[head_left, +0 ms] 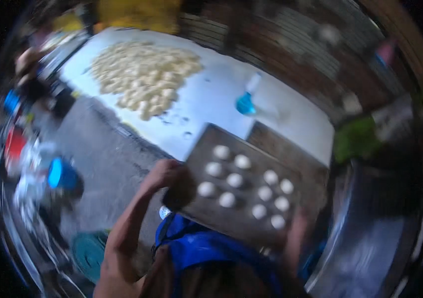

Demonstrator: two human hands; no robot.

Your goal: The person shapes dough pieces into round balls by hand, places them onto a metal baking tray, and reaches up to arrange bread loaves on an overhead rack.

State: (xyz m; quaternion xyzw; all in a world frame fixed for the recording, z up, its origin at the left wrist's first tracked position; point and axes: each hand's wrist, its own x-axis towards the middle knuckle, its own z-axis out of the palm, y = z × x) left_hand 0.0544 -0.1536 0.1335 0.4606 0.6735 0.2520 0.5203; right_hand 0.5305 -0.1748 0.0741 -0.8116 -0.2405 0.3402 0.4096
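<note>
Our left hand (168,172) grips the tray (247,197); how our right hand (298,224) holds, we cannot tell. Tilting could slide dough balls (235,180) between them together.

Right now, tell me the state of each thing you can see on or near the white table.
Front tray: held, loaded.
Round white pieces: twelve, set apart in two groups of six.
Left hand: gripping the tray's left side.
Right hand: at the tray's right side, grip blurred.
Second tray: partly hidden behind the front one.
Pale pieces: heaped on the table.
Blue item: on the table, too blurred to identify.
</note>
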